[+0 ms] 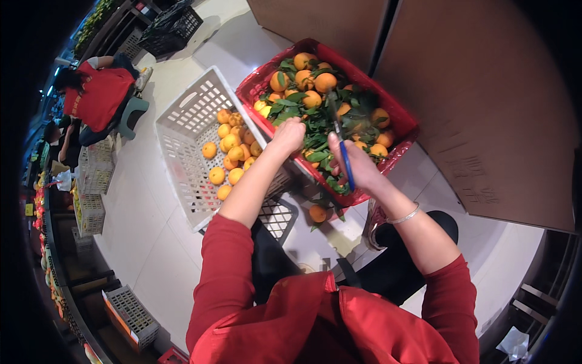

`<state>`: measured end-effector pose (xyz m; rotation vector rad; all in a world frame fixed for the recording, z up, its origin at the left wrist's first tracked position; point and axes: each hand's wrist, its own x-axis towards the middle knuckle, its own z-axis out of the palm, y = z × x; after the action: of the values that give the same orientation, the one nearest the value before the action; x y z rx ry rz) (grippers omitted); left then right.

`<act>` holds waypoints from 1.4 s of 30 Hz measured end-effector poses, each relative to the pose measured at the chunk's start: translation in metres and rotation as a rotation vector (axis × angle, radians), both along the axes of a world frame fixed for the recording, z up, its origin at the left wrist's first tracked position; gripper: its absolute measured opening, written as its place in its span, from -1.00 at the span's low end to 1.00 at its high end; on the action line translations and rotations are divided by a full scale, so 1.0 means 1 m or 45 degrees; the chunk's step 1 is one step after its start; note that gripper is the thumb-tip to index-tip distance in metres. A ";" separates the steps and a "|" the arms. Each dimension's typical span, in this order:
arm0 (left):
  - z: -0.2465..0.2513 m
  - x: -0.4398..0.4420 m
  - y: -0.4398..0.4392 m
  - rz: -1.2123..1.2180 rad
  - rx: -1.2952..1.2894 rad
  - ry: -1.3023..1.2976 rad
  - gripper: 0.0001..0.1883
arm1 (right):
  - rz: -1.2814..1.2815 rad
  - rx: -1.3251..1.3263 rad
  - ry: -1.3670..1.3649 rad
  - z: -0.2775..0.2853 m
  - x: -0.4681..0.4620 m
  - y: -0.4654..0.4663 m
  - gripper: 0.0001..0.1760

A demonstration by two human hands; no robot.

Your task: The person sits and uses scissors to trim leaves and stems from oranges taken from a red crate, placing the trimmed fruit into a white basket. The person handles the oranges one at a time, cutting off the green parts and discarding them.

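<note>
Blue-handled scissors [345, 159] are in my right hand [357, 166], their blades pointing up the picture over a red-lined box [398, 157] of oranges with green leaves. My left hand [289, 135] is over the box's near left edge, its fingers curled beside the leaves [313, 132]; whether it holds anything cannot be told. An orange [325, 83] lies just beyond the scissor tips. Left of the box stands a pale plastic crate [170, 148] with several oranges [236, 154] without leaves in it.
A leafy orange [318, 213] lies low between my legs and the box. Large brown cardboard [459, 100] stands at the right. A person in a red shirt [102, 95] sits on a green stool [132, 117] at the left, near stacked crates [96, 166]. A black crate [170, 29] stands farther off.
</note>
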<state>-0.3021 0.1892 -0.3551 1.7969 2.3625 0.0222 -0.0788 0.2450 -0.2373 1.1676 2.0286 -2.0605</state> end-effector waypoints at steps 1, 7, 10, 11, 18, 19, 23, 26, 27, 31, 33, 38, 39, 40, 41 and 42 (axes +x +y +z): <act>-0.007 0.002 0.012 -0.012 -0.028 0.202 -0.82 | 0.016 0.023 0.056 -0.001 0.003 -0.001 -0.13; -0.018 -0.023 0.022 0.049 -0.182 0.347 -0.60 | 0.089 0.136 -0.075 -0.013 -0.005 0.022 -0.23; -0.010 -0.026 0.021 0.478 0.286 -0.165 -0.27 | 0.154 0.146 -0.085 -0.019 -0.014 0.044 -0.27; -0.006 -0.026 0.020 0.622 0.652 -0.554 -0.36 | 0.217 0.241 -0.106 -0.022 -0.018 0.053 -0.27; 0.024 0.006 0.022 0.977 1.897 -2.592 -0.51 | 0.698 0.509 -0.097 -0.055 -0.050 0.092 -0.19; 0.025 0.013 0.027 1.153 2.048 -2.424 -0.50 | 0.743 0.497 -0.093 -0.059 -0.054 0.097 -0.18; 0.022 0.040 0.046 1.230 2.081 -2.163 -0.52 | 0.821 0.398 -0.068 -0.074 -0.058 0.114 -0.20; 0.019 0.058 0.055 1.027 2.010 -1.849 -0.46 | 0.851 0.313 -0.051 -0.082 -0.055 0.126 -0.23; 0.020 0.064 0.056 1.000 1.865 -1.712 -0.40 | 0.838 0.272 -0.032 -0.085 -0.054 0.131 -0.23; 0.024 0.082 0.059 0.903 1.453 -1.361 -0.28 | 0.861 0.211 -0.013 -0.087 -0.050 0.147 -0.23; 0.025 0.085 0.060 0.825 1.235 -0.888 -0.24 | 0.841 0.218 0.000 -0.086 -0.050 0.151 -0.23; 0.017 0.077 0.064 0.958 1.447 -1.329 -0.17 | 0.865 0.404 0.021 -0.090 -0.054 0.151 -0.28; 0.016 0.076 0.063 1.018 1.456 -1.408 -0.16 | 0.885 0.449 0.063 -0.090 -0.054 0.148 -0.27; 0.017 0.073 0.061 1.090 1.504 -1.488 -0.15 | 0.946 0.501 0.049 -0.090 -0.053 0.147 -0.26; 0.020 0.069 0.056 1.183 1.486 -1.588 -0.14 | 0.893 0.401 0.068 -0.088 -0.052 0.145 -0.24; 0.026 0.065 0.048 1.240 1.430 -1.475 -0.14 | 0.882 0.320 0.037 -0.086 -0.050 0.146 -0.22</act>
<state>-0.2374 0.2372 -0.3294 0.1756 1.9282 2.0745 -0.1292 0.3909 -0.3234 0.3422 2.3029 -1.5204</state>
